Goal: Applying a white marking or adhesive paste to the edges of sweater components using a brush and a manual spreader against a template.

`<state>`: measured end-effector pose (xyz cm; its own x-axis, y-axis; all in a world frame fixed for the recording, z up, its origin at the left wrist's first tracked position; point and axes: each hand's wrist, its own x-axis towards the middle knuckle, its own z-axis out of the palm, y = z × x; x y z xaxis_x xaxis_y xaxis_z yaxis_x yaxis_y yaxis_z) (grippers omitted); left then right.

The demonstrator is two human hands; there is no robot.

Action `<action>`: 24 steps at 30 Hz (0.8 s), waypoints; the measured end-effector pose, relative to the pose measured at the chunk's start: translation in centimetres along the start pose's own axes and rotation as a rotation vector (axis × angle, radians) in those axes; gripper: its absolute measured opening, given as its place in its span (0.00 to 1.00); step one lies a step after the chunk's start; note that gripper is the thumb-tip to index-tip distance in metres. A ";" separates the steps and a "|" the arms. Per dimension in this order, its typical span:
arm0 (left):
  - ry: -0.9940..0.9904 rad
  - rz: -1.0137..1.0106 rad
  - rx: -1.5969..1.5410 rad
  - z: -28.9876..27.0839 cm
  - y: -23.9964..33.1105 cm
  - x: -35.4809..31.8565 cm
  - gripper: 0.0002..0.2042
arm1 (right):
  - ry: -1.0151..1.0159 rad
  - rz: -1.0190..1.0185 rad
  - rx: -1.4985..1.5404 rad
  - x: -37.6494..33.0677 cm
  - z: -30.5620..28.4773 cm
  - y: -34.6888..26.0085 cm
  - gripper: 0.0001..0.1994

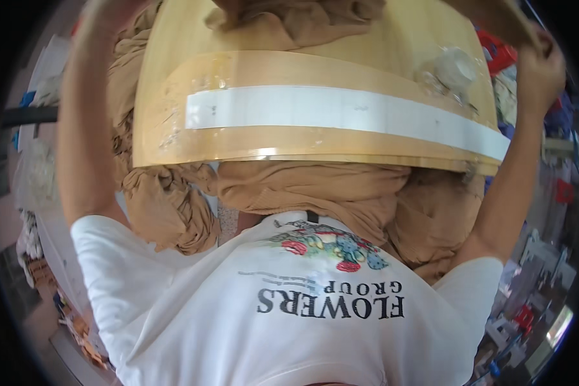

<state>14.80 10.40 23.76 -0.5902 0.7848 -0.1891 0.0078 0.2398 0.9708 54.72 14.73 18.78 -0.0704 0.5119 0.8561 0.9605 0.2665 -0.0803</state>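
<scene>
Wearing a white short-sleeved T-shirt point(328, 347) with a colourful print on its chest, the person faces a table with both arms spread wide and raised. Between body and table edge lie a broad, draped fold of tan knit fabric point(302, 186), a crumpled tan bunch point(174, 209) to its left and a smoother tan bundle point(437, 212) to its right. Beyond them is the pale yellow wooden tabletop point(418, 35), crossed near its edge by a long white strip point(270, 107); a translucent whitish roll-like object point(455, 69) sits toward the right.

At the far right, the right hand point(542, 71) has its fingers closed on a band of tan cloth point(503, 22), lifted and running out past the upper edge. The left hand is beyond that edge, so I cannot tell its fingers' state. A rumpled tan fabric heap point(309, 24) lies farther up the table.

Handling seems to be midway: one piece is up, nothing visible is neatly folded or stacked, and much loose fabric apparently remains.
</scene>
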 end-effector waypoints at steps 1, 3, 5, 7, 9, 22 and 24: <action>-0.598 0.254 0.093 -7.3 -6.4 6.8 0.15 | -0.007 -0.031 0.164 -3.6 -0.9 -3.6 0.12; -0.570 -0.083 0.221 -9.7 -14.3 5.6 0.14 | -0.291 -0.171 0.215 -12.1 2.1 -3.4 0.14; -0.552 -0.259 0.247 -9.9 -18.9 4.6 0.13 | -0.478 -0.187 0.279 -18.2 2.7 -3.9 0.17; -0.592 -0.321 0.156 -11.4 -20.9 4.8 0.11 | -0.569 -0.174 0.331 -20.7 2.8 -4.7 0.19; -0.644 -0.329 0.138 -12.5 -21.6 4.3 0.10 | -0.608 -0.152 0.372 -21.4 2.4 -5.7 0.20; -0.624 -0.157 0.454 -12.5 -24.6 4.1 0.07 | -0.651 -0.148 0.371 -22.0 2.1 -6.1 0.22; -0.540 -0.049 0.699 -11.7 -24.1 3.8 0.09 | -0.735 -0.130 0.340 -21.7 1.1 -4.9 0.24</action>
<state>2.97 0.89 1.38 -0.1421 0.8846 -0.4441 0.5884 0.4363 0.6807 51.28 3.25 0.06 -0.4477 0.8330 0.3252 0.8069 0.5331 -0.2546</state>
